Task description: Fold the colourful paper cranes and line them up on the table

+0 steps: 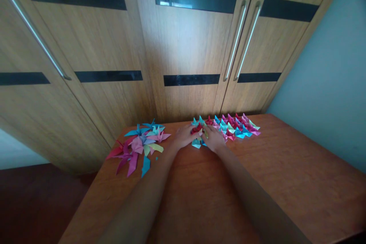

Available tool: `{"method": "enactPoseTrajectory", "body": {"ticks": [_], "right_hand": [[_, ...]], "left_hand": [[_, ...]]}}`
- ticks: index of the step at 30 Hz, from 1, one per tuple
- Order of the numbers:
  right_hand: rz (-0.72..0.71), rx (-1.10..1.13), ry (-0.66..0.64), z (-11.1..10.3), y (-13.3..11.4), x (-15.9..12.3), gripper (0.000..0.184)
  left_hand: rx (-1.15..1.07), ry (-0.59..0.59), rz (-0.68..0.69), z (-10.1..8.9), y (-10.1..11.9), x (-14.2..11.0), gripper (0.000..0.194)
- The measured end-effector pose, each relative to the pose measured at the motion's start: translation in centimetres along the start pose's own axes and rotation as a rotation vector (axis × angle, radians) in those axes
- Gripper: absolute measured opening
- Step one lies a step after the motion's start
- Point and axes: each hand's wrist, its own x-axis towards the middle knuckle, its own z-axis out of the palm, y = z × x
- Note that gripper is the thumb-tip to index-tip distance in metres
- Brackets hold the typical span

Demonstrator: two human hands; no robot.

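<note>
Both hands meet at the left end of rows of small folded-paper pieces. My left hand (184,135) has its fingers closed at a red origami crane (196,128). From the other side, my right hand (214,138) bends its fingers in against the same spot, with a bit of yellow paper (205,134) by its fingertips. The hands partly cover the pieces here. Light-blue folded paper (196,143) shows just below them. To the right, pink, red, blue and green origami pieces (239,131) stand close together in rows, points up.
A loose pile of origami cranes (137,144) lies at the table's left, with a blue paper piece (145,165) nearer me. The brown wooden table (194,198) backs onto a wooden wardrobe (188,45) with metal handles (236,42). A pale blue wall (328,84) stands on the right.
</note>
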Motion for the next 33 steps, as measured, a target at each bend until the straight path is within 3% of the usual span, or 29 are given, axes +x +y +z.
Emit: {"method": "enactPoseTrajectory", "body": {"ticks": [7,11,18,22,26,30,33], "right_hand": [[0.006,0.256,0.096,0.1,-0.1,-2.8,0.036],[0.005,0.431,0.116,0.3,-1.8,-4.8,0.035],[0.254,0.938,0.184,0.6,-5.2,-6.6,0.034],[0.400,1.296,0.190,1.1,-8.9,-6.5,0.037],[0.490,1.546,0.130,2.5,-13.8,-5.8,0.034],[0.364,1.679,0.006,3.3,-17.8,-5.3,0.033],[0.274,1.675,-0.106,3.2,-19.0,-5.3,0.031]], "left_hand": [[0.002,-0.005,0.117,0.9,1.9,-4.5,0.072],[-0.075,0.037,0.156,1.7,3.4,-6.7,0.059],[-0.216,0.238,0.031,1.6,5.2,-9.5,0.054],[-0.221,0.344,-0.021,-0.6,4.7,-11.4,0.055],[-0.137,0.438,-0.071,-4.1,2.9,-13.9,0.054],[-0.040,0.490,-0.136,-7.2,0.3,-17.2,0.055],[0.038,0.509,-0.177,-8.4,-1.6,-19.5,0.053]]}}
